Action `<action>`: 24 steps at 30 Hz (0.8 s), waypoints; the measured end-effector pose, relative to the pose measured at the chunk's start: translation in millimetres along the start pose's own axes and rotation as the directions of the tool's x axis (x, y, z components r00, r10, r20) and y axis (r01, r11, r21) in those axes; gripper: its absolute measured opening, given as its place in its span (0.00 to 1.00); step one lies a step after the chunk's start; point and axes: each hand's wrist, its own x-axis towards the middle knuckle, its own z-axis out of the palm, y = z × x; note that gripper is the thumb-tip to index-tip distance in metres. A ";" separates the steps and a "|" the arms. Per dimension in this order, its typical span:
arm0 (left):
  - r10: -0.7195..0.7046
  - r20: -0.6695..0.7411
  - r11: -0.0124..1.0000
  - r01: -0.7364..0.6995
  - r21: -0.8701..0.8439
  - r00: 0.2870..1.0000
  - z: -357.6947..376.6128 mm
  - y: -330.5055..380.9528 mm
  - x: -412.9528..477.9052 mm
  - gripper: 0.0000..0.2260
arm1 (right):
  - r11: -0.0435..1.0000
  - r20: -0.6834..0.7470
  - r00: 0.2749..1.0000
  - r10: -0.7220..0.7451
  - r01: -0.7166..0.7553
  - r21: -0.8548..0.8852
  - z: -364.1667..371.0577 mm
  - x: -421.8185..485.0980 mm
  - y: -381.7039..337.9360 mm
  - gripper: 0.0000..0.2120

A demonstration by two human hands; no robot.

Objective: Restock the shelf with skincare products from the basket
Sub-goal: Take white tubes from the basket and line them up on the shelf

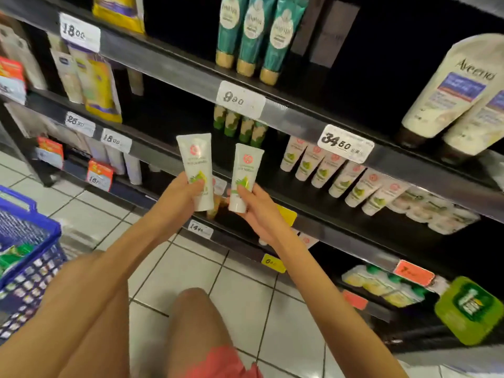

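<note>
two white tubes (pixel 197 170) near the shelf (pixel 169 157): left hand (pixel 182 192) grips one, right hand (pixel 255 207) the other; basket (pixel 35 222) perhaps stocked.

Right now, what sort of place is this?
Likely a shop's skincare aisle: price tags on the shelf rails, rows of matching tubes, and a blue shopping basket by the tiled floor.

Shop aisle: black shelving (pixel 174 69) stocked with toiletries, price tags (pixel 240 99) on edges, blue shopping basket (pixel 30 241), tiled floor (pixel 245 290).
</note>
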 end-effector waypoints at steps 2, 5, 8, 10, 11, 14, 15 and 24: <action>-0.018 0.020 0.999 0.017 0.032 1.000 7.4 0.2 16.0 0.16 | 0.998 -0.076 0.997 -0.023 0.028 0.064 -12.3 4.0 0.1 0.16; -0.048 0.066 0.990 0.039 0.133 0.997 23.8 -9.5 43.9 0.17 | 0.989 -0.202 0.975 -0.096 0.117 0.093 -31.8 9.0 1.6 0.14; -0.006 0.104 0.977 -0.016 0.213 0.995 45.1 -22.6 65.2 0.14 | 0.982 -0.315 0.939 -0.135 0.170 0.086 -48.8 8.1 -1.6 0.10; 0.046 0.129 0.963 -0.078 0.258 0.991 59.0 -28.7 80.3 0.13 | 0.978 -0.386 0.905 -0.179 0.207 0.033 -64.1 9.9 -5.7 0.08; 0.065 0.145 0.959 -0.102 0.266 0.987 65.3 -31.3 89.2 0.13 | 0.975 -0.421 0.882 -0.210 0.219 -0.028 -73.0 12.2 -7.6 0.07; 0.154 0.177 0.935 -0.201 0.291 0.972 78.2 -38.0 117.7 0.13 | 0.914 -0.478 0.788 -0.388 0.260 -0.312 -96.9 19.8 -11.0 0.09; 0.185 0.195 0.922 -0.238 0.304 0.963 81.8 -41.4 126.7 0.13 | 0.875 -0.479 0.754 -0.449 0.264 -0.405 -103.5 23.1 -10.1 0.11; 0.170 0.370 0.820 -0.339 0.461 0.913 97.6 -74.2 172.9 0.19 | 0.679 -0.445 0.654 -0.612 0.147 -0.719 -132.0 49.1 3.0 0.17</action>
